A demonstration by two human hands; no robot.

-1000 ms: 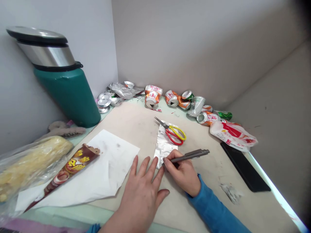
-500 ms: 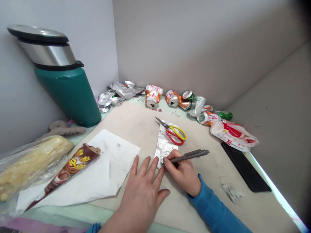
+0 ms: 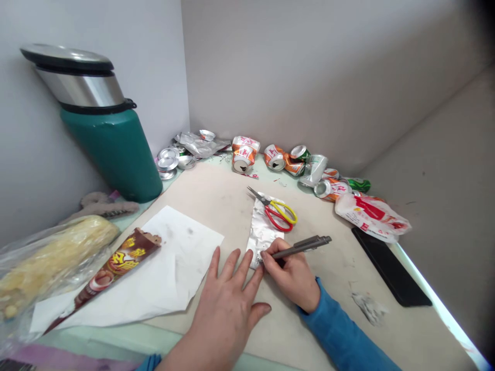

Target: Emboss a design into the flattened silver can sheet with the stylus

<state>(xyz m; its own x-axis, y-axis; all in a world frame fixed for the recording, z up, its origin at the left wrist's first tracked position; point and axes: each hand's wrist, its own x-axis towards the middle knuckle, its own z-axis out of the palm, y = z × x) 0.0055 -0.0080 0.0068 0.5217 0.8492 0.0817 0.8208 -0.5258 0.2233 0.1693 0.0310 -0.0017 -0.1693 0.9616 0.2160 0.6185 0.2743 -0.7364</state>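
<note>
My right hand [image 3: 292,273] grips a dark grey pen [image 3: 301,246], its tip end down at the near part of a silver metal sheet [image 3: 257,238]. Fingers spread, my left hand [image 3: 232,293] lies flat on the table covering [image 3: 211,193], its fingertips touching the sheet's near left edge. Scissors [image 3: 273,208] with one red and one yellow handle rest across the far part of the sheet, blades slightly apart. The pen's tip is hidden by my fingers.
Crushed drink cans [image 3: 245,153] line the back wall. At left stand a green bottle [image 3: 112,149], bagged food [image 3: 58,252] and a brown cone wrapper [image 3: 112,268] on white paper [image 3: 170,278]. A black phone [image 3: 390,268] and a plastic wrapper [image 3: 371,216] lie right.
The pen has tilted very slightly, and my right hand has shifted a touch to the right. My left hand and the scissors keep their places.
</note>
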